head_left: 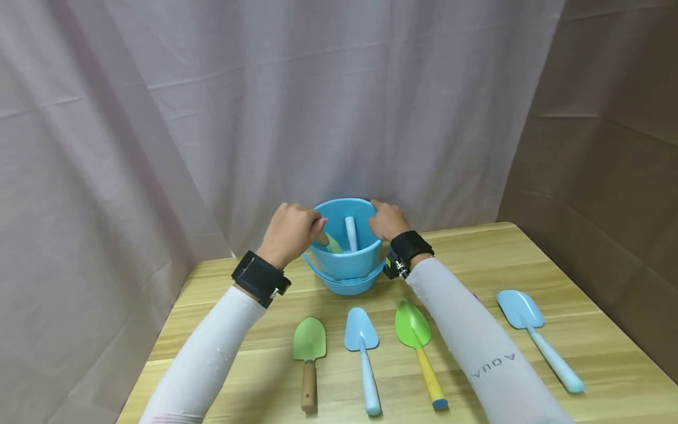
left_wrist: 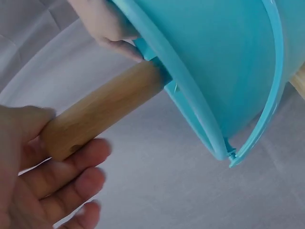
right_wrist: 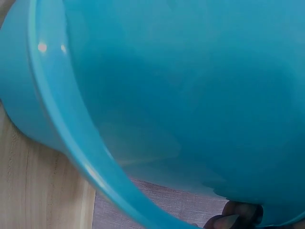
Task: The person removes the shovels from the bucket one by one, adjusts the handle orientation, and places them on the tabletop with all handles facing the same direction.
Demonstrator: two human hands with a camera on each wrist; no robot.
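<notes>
A blue plastic bucket (head_left: 346, 259) stands at the back of the wooden table (head_left: 609, 330), and it fills the wrist views (left_wrist: 228, 62) (right_wrist: 190, 95). My left hand (head_left: 291, 232) is at its left rim. It holds the end of a wooden shovel handle (left_wrist: 100, 114) between thumb and loosely bent fingers (left_wrist: 62, 171); the handle leans out of the bucket. My right hand (head_left: 386, 221) grips the right rim, with fingertips (right_wrist: 233, 220) showing under the wall. Inside stand a pale blue handle (head_left: 351, 234) and a green blade (head_left: 333, 244).
Several toy shovels lie in a row at the front: a green one with a wooden handle (head_left: 309, 353), a pale blue one (head_left: 362, 347), a green one with a yellow handle (head_left: 415, 338) and a pale blue one at the right (head_left: 535, 330). A curtain hangs behind the table.
</notes>
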